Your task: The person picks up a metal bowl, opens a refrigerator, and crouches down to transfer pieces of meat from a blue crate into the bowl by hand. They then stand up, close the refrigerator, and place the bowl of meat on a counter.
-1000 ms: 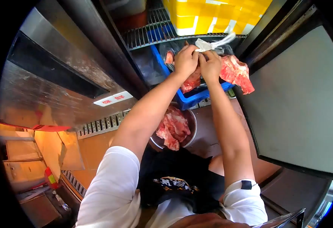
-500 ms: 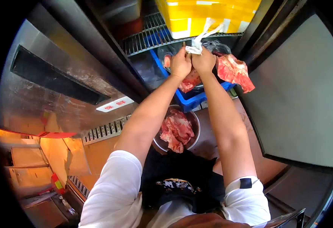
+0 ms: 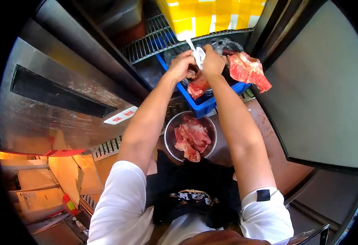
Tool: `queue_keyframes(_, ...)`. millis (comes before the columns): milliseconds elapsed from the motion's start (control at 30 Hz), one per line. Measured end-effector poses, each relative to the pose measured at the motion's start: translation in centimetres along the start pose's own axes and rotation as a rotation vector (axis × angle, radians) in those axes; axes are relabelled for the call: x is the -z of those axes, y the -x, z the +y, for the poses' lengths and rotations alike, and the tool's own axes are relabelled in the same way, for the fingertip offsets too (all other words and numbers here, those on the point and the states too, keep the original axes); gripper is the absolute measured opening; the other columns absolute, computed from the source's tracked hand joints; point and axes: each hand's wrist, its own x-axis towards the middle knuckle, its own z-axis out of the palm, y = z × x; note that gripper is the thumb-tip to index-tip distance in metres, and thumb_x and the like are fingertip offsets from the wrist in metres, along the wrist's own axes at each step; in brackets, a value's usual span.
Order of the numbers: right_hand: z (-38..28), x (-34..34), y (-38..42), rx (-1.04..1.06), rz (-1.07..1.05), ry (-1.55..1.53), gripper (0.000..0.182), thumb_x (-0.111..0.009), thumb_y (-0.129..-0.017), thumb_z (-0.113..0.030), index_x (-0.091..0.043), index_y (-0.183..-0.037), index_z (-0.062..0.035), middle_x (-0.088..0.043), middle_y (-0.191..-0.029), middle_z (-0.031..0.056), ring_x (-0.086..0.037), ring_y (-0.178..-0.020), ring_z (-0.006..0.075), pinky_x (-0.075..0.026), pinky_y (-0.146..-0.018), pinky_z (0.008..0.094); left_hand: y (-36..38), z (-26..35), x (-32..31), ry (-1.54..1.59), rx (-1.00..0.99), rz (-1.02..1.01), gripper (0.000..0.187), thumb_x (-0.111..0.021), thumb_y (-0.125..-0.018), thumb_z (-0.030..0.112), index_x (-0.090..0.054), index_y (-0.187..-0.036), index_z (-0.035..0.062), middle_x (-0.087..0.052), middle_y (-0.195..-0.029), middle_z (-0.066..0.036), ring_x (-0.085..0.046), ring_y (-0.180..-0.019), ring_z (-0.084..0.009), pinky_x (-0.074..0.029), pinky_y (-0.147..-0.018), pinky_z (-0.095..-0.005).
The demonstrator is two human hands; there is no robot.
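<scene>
Both my hands are over a blue crate (image 3: 203, 109) that holds meat and clear plastic. A crumpled white plastic strip (image 3: 199, 57) is between them, its upper end reaching toward the yellow box. My left hand (image 3: 181, 66) is closed at the strip's left side, its fingertips partly hidden. My right hand (image 3: 213, 62) is closed around the strip from the right. Just below the hands lies a piece of raw meat (image 3: 198, 86) in the crate. A larger raw meat slab (image 3: 249, 71) hangs over the crate's right rim, beside my right hand.
Below the crate, a round metal bowl (image 3: 215, 136) on the floor holds raw meat pieces (image 3: 192, 137). A yellow-and-white box (image 3: 215, 16) stands on a wire shelf (image 3: 152, 38) above. Refrigerator doors flank me, a steel one (image 3: 64, 102) left and a grey one (image 3: 322, 90) right.
My hands have moved slightly apart, the left one shifting left and down. The white strip's loose loops have drawn together into a narrower bunch. The view has shifted a little.
</scene>
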Motion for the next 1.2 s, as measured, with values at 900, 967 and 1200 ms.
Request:
queue_keyframes(900,6.0,1.2,4.6,-0.084,0.131,-0.509,0.023,-0.058,-0.085,-0.012,-0.064,-0.104,-0.0028,-0.067,-0.097,0.0231,-0.065,-0.092,0.0394,-0.050,-0.077,0.0441,3.8,-1.8,-2.3,-1.011,-0.671,0.265,0.072,-0.072,-0.076,0.024,-0.045,-0.140,0.0045,-0.053,-0.132,-0.024,-0.057,-0.117,-0.0367,-0.044,-0.100,-0.0382)
queue_keyframes(967,6.0,3.0,6.1,0.015,0.173,-0.575,0.025,-0.066,-0.080,-0.007,-0.064,-0.105,-0.0040,-0.068,-0.091,0.0199,-0.067,-0.087,0.0347,-0.051,-0.078,0.0386,2.9,-1.1,-3.0,-1.172,-0.425,0.275,0.072,-0.066,-0.078,0.019,-0.039,-0.143,0.0046,-0.057,-0.125,-0.027,-0.059,-0.112,-0.0396,-0.047,-0.095,-0.0415)
queue_keyframes(1200,8.8,11.6,6.1,0.184,0.278,-0.725,0.021,-0.064,-0.080,0.007,-0.057,-0.097,-0.0029,-0.064,-0.110,0.0082,-0.062,-0.094,0.0183,-0.049,-0.082,0.0290,0.5,0.8,-0.6,-1.346,-0.545,0.585,0.033,-0.063,-0.081,0.022,-0.065,-0.110,0.0053,-0.068,-0.101,-0.022,-0.064,-0.094,-0.0408,-0.050,-0.082,-0.0472)
